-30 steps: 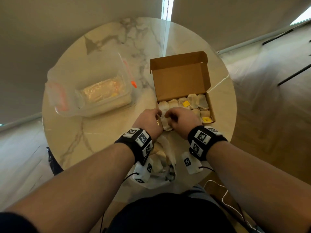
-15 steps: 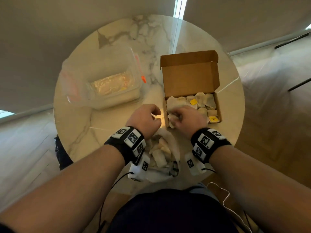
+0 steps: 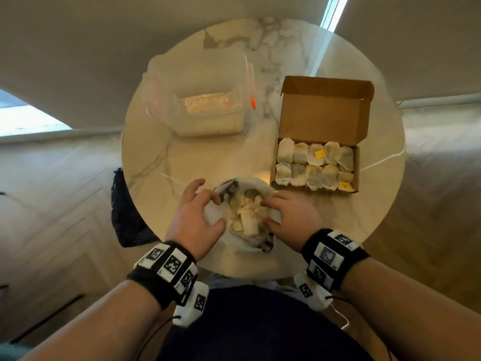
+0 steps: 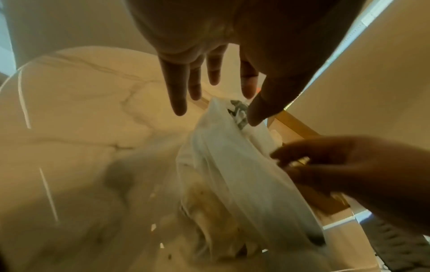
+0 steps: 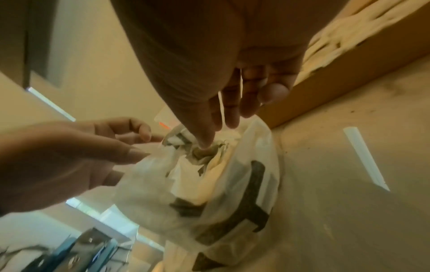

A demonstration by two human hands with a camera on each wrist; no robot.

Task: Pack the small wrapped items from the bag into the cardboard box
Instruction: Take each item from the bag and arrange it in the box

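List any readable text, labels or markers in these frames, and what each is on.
No words read anywhere.
Bag: dark print, large strokes, not legible as text.
Yellow tags in the cardboard box: too small to read.
Wristbands: square black-and-white coded markers, no text.

No legible text anywhere.

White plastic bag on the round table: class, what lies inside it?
Inside the white plastic bag lies a loose heap of small pale wrapped items. Those deeper down are covered by the top ones and the bag's folds, so no count is possible.
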